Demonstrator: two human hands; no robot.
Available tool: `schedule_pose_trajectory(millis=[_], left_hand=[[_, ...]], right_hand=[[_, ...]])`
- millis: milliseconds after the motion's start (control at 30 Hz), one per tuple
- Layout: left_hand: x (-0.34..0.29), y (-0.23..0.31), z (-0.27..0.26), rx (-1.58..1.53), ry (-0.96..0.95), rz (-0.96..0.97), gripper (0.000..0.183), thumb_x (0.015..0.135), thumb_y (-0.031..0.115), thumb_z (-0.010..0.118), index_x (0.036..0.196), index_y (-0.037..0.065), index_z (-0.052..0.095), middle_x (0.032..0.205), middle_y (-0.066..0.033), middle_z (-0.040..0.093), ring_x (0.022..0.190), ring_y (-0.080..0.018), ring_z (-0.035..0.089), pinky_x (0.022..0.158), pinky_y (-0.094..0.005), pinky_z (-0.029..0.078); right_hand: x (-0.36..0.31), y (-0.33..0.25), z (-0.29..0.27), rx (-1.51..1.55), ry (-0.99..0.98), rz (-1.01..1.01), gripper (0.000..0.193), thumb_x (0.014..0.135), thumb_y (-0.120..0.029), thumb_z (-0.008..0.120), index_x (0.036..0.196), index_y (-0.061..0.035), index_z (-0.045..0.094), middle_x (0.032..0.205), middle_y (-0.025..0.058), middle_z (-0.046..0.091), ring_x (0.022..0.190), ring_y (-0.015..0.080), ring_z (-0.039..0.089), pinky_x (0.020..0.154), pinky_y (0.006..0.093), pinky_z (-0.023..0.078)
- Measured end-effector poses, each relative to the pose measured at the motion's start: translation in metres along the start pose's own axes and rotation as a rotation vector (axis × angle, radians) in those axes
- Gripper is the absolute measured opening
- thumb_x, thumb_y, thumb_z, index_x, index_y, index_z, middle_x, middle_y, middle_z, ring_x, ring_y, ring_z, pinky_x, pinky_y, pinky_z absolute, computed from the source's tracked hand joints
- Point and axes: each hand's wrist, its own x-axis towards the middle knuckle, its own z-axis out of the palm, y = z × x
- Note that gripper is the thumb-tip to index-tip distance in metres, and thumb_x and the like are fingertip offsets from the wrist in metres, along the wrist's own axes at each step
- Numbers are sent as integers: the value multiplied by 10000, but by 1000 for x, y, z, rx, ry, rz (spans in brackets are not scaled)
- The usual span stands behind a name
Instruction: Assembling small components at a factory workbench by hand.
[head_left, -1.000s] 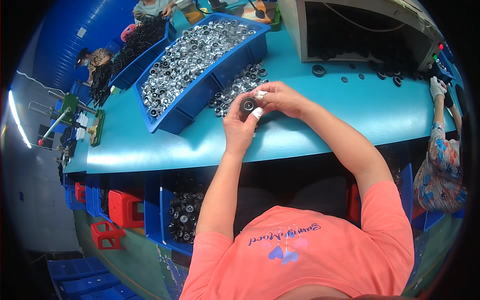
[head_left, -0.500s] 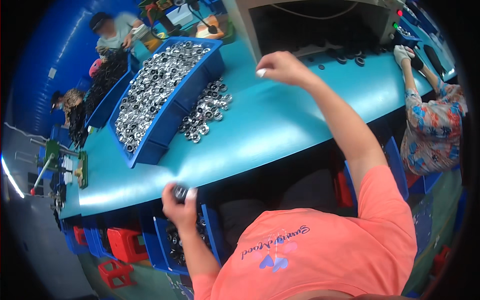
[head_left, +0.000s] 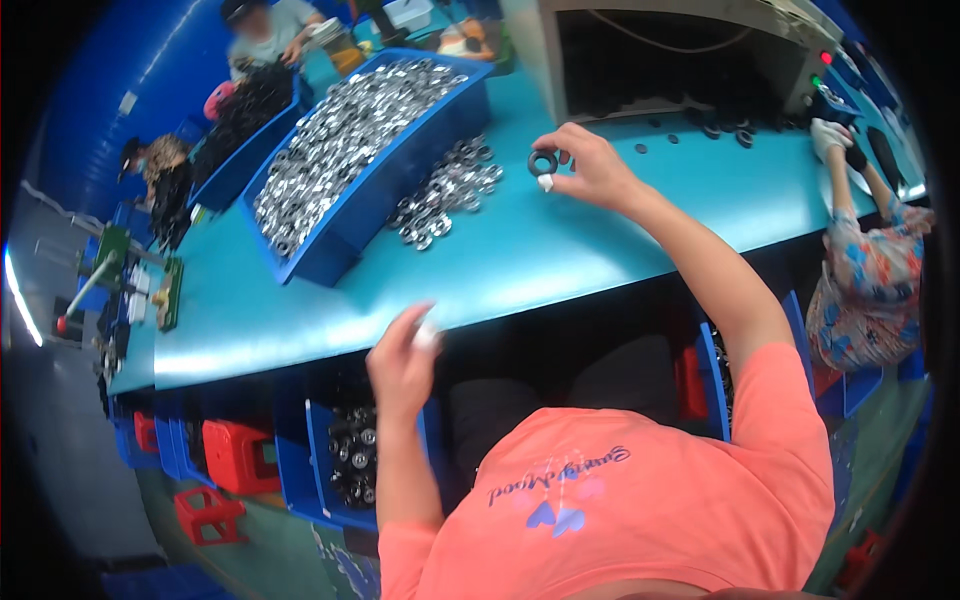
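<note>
My right hand (head_left: 590,170), over the bench near the machine opening, pinches a small black ring (head_left: 542,163) between thumb and fingers; a white cover sits on the thumb tip. My left hand (head_left: 400,365) hovers at the bench's front edge, slightly blurred, its fingers loosely apart and no part visible in it. It too has a white cover on one digit. Left of my right hand lies a loose pile of shiny metal round parts (head_left: 448,190). Behind the pile, a large blue bin (head_left: 425,140) is heaped with the same silver parts.
Several black rings (head_left: 712,131) lie before the grey machine (head_left: 540,60). Below the bench edge, a blue crate (head_left: 320,450) holds black-and-silver round parts. A co-worker's gloved hand (head_left: 830,138) is at the far right; another person (head_left: 265,40) works at the back left. Red stools (head_left: 238,455) stand lower left.
My left hand, which held a black round part, has risen and shifted right, without that part visible. The black ring now shows in my right hand. The view has shifted.
</note>
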Motion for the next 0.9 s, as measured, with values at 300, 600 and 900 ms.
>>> schedule_pose_trajectory(millis=[300, 600, 900], left_hand=[[81, -4, 89, -1272, -221, -165, 530, 1104, 400, 402, 1478, 28, 447, 1196, -149, 621, 1021, -226, 635, 826, -368, 553], [82, -34, 67, -1358, -190, -294, 512, 1103, 430, 383, 1435, 49, 469, 1128, -203, 643, 854, -190, 575, 776, -347, 499], [81, -36, 65, -1422, -210, -316, 478, 1107, 401, 368, 1424, 58, 471, 1126, -209, 646, 842, -192, 575, 756, -342, 487]], right_hand=[[-8, -106, 37, 414, -144, -164, 451, 780, -165, 771, 1212, -95, 660, 1043, 68, 704, 961, 232, 668, 841, 377, 546], [34, -19, 94, 14, -18, -64, 401, 832, -128, 747, 1228, -126, 688, 1174, 88, 633, 1050, 257, 633, 928, 384, 527], [29, -16, 109, 72, 58, -195, 280, 805, -24, 744, 1071, -108, 713, 1079, 75, 642, 993, 279, 650, 848, 385, 540]])
